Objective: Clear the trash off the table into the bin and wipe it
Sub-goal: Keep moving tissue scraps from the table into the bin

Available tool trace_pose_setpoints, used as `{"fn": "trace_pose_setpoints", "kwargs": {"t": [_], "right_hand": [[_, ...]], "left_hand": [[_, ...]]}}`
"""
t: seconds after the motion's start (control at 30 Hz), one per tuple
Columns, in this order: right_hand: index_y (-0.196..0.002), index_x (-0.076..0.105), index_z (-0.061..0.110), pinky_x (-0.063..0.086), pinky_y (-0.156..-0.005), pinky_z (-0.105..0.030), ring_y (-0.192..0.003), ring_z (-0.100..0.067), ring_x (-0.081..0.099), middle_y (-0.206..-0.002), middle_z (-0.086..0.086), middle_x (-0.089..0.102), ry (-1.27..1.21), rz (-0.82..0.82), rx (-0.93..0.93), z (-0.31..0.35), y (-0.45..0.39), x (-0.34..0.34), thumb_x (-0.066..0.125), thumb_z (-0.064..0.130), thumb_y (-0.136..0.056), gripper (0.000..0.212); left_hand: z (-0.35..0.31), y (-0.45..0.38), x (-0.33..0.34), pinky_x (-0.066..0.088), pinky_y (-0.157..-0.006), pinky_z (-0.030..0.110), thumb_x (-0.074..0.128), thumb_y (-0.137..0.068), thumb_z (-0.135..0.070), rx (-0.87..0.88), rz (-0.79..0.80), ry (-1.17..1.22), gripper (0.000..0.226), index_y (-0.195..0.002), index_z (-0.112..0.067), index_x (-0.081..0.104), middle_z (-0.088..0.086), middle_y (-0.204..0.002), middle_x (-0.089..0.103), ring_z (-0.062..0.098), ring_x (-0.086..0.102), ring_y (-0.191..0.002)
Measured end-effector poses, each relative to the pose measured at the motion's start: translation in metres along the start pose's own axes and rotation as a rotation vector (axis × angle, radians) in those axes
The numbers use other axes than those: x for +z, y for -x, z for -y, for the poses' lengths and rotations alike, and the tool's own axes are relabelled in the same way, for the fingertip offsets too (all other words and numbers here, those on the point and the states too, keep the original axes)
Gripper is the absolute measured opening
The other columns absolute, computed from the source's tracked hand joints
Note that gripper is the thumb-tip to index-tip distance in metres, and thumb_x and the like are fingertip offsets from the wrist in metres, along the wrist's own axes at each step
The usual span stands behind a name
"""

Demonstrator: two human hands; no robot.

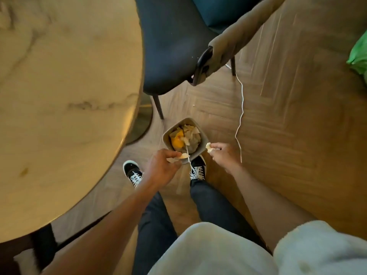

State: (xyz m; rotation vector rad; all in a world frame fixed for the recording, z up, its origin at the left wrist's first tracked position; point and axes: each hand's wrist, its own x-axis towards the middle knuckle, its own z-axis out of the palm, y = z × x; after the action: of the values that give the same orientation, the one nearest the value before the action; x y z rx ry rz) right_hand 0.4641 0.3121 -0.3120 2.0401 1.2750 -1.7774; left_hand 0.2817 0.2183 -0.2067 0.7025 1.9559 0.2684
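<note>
left hand (161, 167) grip pinching paper scrap (179, 157) at bin (203, 147) rim; right hand (223, 153) grip pinching crumpled scrap (209, 146) beside bin.

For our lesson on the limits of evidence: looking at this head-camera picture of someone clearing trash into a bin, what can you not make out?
- Head view: the far side of the table is cut off by the left and top edges.
- Lower bin contents are hidden under crumpled paper.
- The scraps in the left hand and right hand are too small and partly covered by fingers to identify.
</note>
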Motion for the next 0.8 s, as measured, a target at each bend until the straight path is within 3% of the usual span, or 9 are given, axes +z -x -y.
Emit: {"fn": "trace_pose_setpoints", "kwargs": {"t": [0.1, 0.23, 0.33, 0.43, 0.53, 0.6, 0.67, 0.73, 0.8], "right_hand": [[-0.121, 0.065, 0.018, 0.052, -0.095, -0.038, -0.101, -0.018, 0.062, -0.119, -0.005, 0.064, -0.036, 0.073, 0.046, -0.002, -0.028, 0.016, 0.061, 0.013, -0.087, 0.035], [-0.136, 0.052, 0.020, 0.052, -0.086, -0.031, -0.096, -0.016, 0.057, -0.128, -0.005, 0.055, -0.044, 0.175, 0.050, 0.006, -0.050, 0.040, 0.046, 0.005, -0.091, 0.047], [-0.138, 0.049, 0.017, 0.048, -0.100, -0.042, -0.110, -0.021, 0.052, -0.136, -0.007, 0.049, -0.011, 0.180, 0.062, 0.008, -0.054, 0.044, 0.047, 0.006, -0.092, 0.048], [-0.139, 0.048, 0.017, 0.047, -0.102, -0.043, -0.114, -0.023, 0.051, -0.139, -0.009, 0.048, 0.057, 0.194, 0.037, 0.009, -0.045, 0.035, 0.046, 0.008, -0.092, 0.047], [-0.137, 0.049, 0.019, 0.052, -0.093, -0.041, -0.095, -0.016, 0.056, -0.128, -0.008, 0.054, 0.118, 0.205, 0.004, 0.007, -0.030, 0.024, 0.048, 0.012, -0.092, 0.045], [-0.135, 0.051, 0.018, 0.054, -0.084, -0.037, -0.082, -0.013, 0.059, -0.117, -0.007, 0.060, 0.145, 0.202, -0.016, 0.006, -0.017, 0.018, 0.049, 0.014, -0.092, 0.043], [-0.133, 0.053, 0.017, 0.055, -0.082, -0.037, -0.086, -0.016, 0.063, -0.106, -0.006, 0.062, 0.138, 0.196, -0.025, 0.009, 0.000, 0.015, 0.050, 0.015, -0.093, 0.040], [-0.132, 0.054, 0.017, 0.053, -0.088, -0.039, -0.097, -0.021, 0.064, -0.108, -0.005, 0.062, 0.121, 0.196, -0.037, 0.013, 0.018, 0.013, 0.051, 0.016, -0.094, 0.038], [-0.132, 0.054, 0.018, 0.052, -0.093, -0.038, -0.105, -0.020, 0.060, -0.120, -0.005, 0.061, 0.121, 0.198, -0.071, 0.021, 0.039, 0.013, 0.053, 0.019, -0.095, 0.037]], "left_hand": [[0.008, -0.024, 0.018, 0.050, -0.088, 0.030, 0.069, -0.085, -0.023, -0.036, 0.053, -0.054, 0.037, -0.121, -0.025, 0.064, -0.003, -0.127, 0.057, 0.010, 0.062, -0.093], [0.022, -0.057, 0.037, 0.045, -0.098, 0.033, 0.070, -0.084, -0.021, -0.090, 0.083, -0.111, 0.049, -0.131, -0.022, 0.057, 0.000, -0.134, 0.050, 0.020, 0.055, -0.115], [0.026, -0.074, 0.045, 0.042, -0.095, 0.029, 0.066, -0.084, -0.020, -0.099, 0.097, -0.147, 0.053, -0.135, -0.023, 0.054, 0.002, -0.137, 0.049, 0.022, 0.053, -0.121], [0.025, -0.080, 0.045, 0.044, -0.068, 0.018, 0.061, -0.086, -0.015, -0.122, 0.154, -0.124, 0.054, -0.137, -0.029, 0.050, 0.010, -0.130, 0.056, 0.024, 0.062, -0.102], [0.022, -0.075, 0.040, 0.038, -0.052, 0.017, 0.059, -0.089, -0.015, -0.145, 0.193, -0.094, 0.048, -0.133, -0.033, 0.053, 0.007, -0.098, 0.064, 0.011, 0.056, -0.065], [0.022, -0.066, 0.034, 0.043, -0.063, 0.018, 0.060, -0.091, -0.016, -0.156, 0.207, -0.060, 0.045, -0.133, -0.030, 0.055, 0.004, -0.115, 0.064, 0.010, 0.058, -0.079], [0.022, -0.051, 0.027, 0.043, -0.077, 0.022, 0.061, -0.091, -0.018, -0.158, 0.199, -0.023, 0.043, -0.133, -0.027, 0.056, 0.003, -0.133, 0.056, 0.013, 0.058, -0.101], [0.021, -0.033, 0.018, 0.044, -0.077, 0.022, 0.062, -0.091, -0.020, -0.156, 0.181, 0.022, 0.040, -0.130, -0.027, 0.057, 0.003, -0.129, 0.058, 0.013, 0.058, -0.103], [0.020, -0.010, 0.009, 0.046, -0.068, 0.017, 0.061, -0.092, -0.020, -0.129, 0.178, 0.064, 0.035, -0.127, -0.025, 0.059, 0.000, -0.119, 0.063, 0.015, 0.062, -0.099]]}}
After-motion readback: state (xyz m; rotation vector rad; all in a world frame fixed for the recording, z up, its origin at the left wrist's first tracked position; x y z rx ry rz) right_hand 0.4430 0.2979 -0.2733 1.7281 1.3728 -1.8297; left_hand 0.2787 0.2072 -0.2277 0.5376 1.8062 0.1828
